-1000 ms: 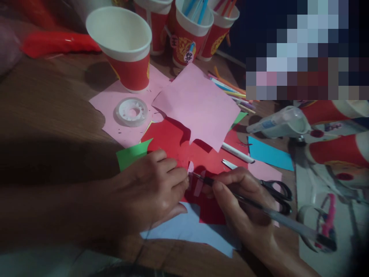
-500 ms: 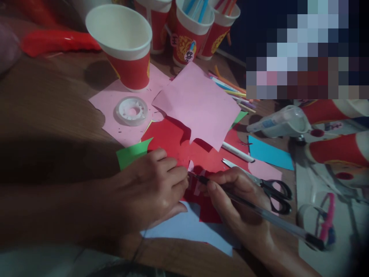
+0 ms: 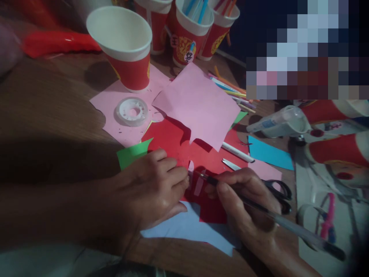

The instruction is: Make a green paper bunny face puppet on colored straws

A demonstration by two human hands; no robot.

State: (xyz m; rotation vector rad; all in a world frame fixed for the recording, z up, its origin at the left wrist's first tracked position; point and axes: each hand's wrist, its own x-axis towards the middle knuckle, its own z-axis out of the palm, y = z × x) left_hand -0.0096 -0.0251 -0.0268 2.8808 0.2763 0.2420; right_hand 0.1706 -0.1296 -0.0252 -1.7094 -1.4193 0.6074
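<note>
My right hand (image 3: pixel 245 204) is closed round a dark pen (image 3: pixel 271 215), its tip pointing left over the red paper (image 3: pixel 173 138). Two small pink paper pieces lie there; one pink strip (image 3: pixel 198 186) is just under the tip, the other touches the fingertips of my left hand (image 3: pixel 161 184). That hand rests with curled fingers on the papers; what they press or pinch is too small to make out. Black-handled scissors (image 3: pixel 279 190) lie partly hidden behind my right hand. Blue-white paper (image 3: pixel 187 225) sticks out below both hands.
A large red-and-white paper cup (image 3: pixel 129 69) and a tape roll (image 3: pixel 132 111) stand on pink paper (image 3: pixel 100 102). More cups (image 3: pixel 184 42) holding straws are behind. Pink paper (image 3: pixel 198 104), green paper (image 3: pixel 132 154), blue paper (image 3: pixel 269 153) and a white pen (image 3: pixel 238 152) surround the red sheet.
My right hand and the pen have shifted right, away from my left fingertips, uncovering more of the pink pieces. My left hand stays where it was.
</note>
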